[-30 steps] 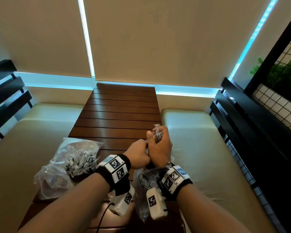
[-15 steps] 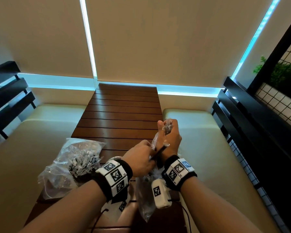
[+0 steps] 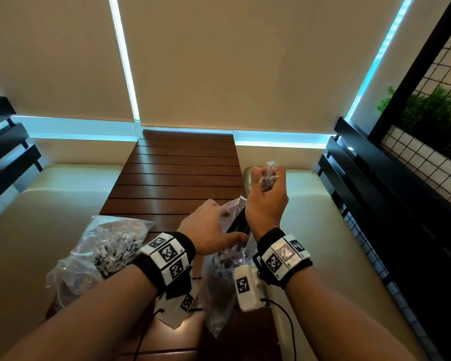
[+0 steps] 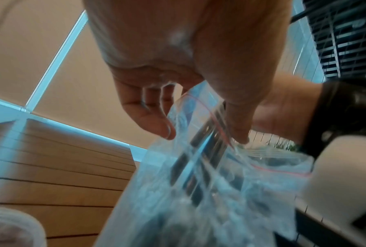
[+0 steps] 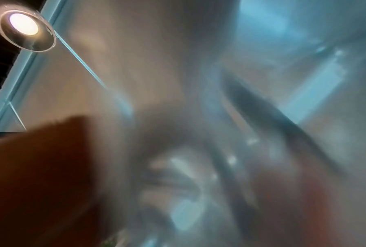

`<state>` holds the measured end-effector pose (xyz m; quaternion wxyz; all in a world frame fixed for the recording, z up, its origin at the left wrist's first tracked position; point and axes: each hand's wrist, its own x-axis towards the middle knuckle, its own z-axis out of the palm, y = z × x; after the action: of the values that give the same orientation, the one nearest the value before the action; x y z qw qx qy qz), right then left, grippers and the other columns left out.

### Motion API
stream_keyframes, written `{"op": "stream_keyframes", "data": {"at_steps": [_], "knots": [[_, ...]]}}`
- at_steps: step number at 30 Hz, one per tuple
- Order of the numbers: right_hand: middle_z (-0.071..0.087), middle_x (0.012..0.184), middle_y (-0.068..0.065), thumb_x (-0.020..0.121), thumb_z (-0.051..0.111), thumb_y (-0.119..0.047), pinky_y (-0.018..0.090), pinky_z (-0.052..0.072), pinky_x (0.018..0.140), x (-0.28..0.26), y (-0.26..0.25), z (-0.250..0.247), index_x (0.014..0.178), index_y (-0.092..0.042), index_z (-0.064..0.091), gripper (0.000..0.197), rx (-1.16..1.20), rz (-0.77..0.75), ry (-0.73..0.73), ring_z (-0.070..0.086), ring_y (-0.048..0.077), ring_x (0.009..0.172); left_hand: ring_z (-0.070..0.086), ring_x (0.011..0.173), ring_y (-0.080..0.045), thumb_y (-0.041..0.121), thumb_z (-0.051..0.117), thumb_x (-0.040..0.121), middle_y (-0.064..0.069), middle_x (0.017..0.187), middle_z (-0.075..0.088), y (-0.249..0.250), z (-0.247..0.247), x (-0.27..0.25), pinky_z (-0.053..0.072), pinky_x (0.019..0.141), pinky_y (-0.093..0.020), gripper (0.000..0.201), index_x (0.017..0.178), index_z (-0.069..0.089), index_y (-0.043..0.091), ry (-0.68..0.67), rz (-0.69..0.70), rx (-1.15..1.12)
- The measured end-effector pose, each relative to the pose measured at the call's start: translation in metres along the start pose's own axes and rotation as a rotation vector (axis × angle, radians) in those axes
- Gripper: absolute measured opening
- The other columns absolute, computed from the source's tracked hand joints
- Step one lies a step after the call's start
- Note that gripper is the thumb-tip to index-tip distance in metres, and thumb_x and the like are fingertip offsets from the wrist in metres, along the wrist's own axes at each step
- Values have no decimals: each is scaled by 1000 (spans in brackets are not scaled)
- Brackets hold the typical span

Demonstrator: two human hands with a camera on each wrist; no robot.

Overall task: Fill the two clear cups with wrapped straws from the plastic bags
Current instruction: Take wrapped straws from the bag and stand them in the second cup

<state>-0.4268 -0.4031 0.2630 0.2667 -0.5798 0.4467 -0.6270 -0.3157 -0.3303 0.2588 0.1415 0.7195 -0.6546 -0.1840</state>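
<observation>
My right hand (image 3: 267,190) is raised over the wooden table's (image 3: 180,173) right edge, gripping a bundle of wrapped straws (image 3: 268,175) that pokes out above the fist. Just below it stands an open clear plastic bag (image 3: 221,290) with more dark straws (image 4: 207,150) inside. My left hand (image 3: 219,226) holds that bag (image 4: 198,208) at its red-lined mouth, thumb on one side and fingers (image 4: 154,122) on the other. A blurred clear cup rim (image 4: 12,227) shows at the lower left of the left wrist view. The right wrist view is smeared, showing only dark straws (image 5: 262,113).
A second plastic bag of wrapped straws (image 3: 102,256) lies on the table's left front. Cream cushioned benches (image 3: 50,217) flank the table on both sides. A black rail (image 3: 375,191) and a wire grid with a plant (image 3: 432,113) stand at the right.
My right hand has risen up and to the right, drawing the bundle of straws out of the bag. My left hand has dropped from beside it to the bag's mouth.
</observation>
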Motion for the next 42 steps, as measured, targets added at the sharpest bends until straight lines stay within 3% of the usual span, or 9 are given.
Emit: {"op": "stream_keyframes", "data": {"at_steps": [4,7,13,19,24,32,37,39,42], "knots": [[57,76,-18,95,61,-37,11,48,62,4,-12,-4,100,-24,49,18,12,-36,18,60,-3,68,54,112,-22,60,80,64,1,130,42,-14,16,0,52,93,-40,91,137,40,24,-176,-93,100],[57,74,-16,95,64,-32,8,47,61,11,-30,-7,98,-20,50,18,44,-101,21,59,-6,65,63,96,-25,20,76,75,-7,117,59,-20,31,6,59,80,-38,55,124,52,18,-222,-119,195],[58,75,-6,94,62,-36,42,56,61,25,-67,-13,96,-12,52,26,143,-271,65,61,20,64,61,81,-19,9,65,85,-6,98,66,-5,21,25,53,74,-28,13,94,68,16,149,-55,17],[58,75,-6,93,61,-39,48,55,57,37,-90,-25,96,-19,48,25,196,-302,97,61,28,63,58,95,-19,12,67,87,-3,114,56,-3,2,32,50,86,-31,33,120,62,14,411,49,-19],[58,75,2,95,63,-35,49,53,60,22,-65,-25,94,-17,49,23,117,-256,-5,59,29,65,57,106,-24,33,57,91,-5,119,56,-27,20,27,51,90,-44,33,119,56,17,45,-38,268],[60,78,-13,94,62,-38,44,59,70,-2,-15,-25,92,-36,48,15,-3,-34,-106,66,17,72,56,109,-26,44,55,86,-3,116,56,-25,55,14,43,93,-48,36,114,61,24,-353,51,462],[61,79,-9,95,62,-37,42,60,70,3,-20,-27,93,-36,49,13,29,-12,-124,67,19,72,54,113,-18,16,61,82,7,111,54,-22,48,12,46,97,-41,20,100,65,23,-211,45,110],[62,78,-7,95,61,-37,39,60,67,6,-24,-24,95,-26,50,15,62,0,-128,66,18,70,52,117,-15,2,61,75,9,115,52,-25,32,13,47,94,-29,43,112,59,22,-83,64,-175],[63,77,-2,95,61,-37,32,57,63,4,-32,-12,99,-18,52,22,174,44,-156,63,12,64,47,125,-11,-3,71,70,7,134,49,-26,7,9,45,85,-19,80,137,41,26,-141,105,-625]]}}
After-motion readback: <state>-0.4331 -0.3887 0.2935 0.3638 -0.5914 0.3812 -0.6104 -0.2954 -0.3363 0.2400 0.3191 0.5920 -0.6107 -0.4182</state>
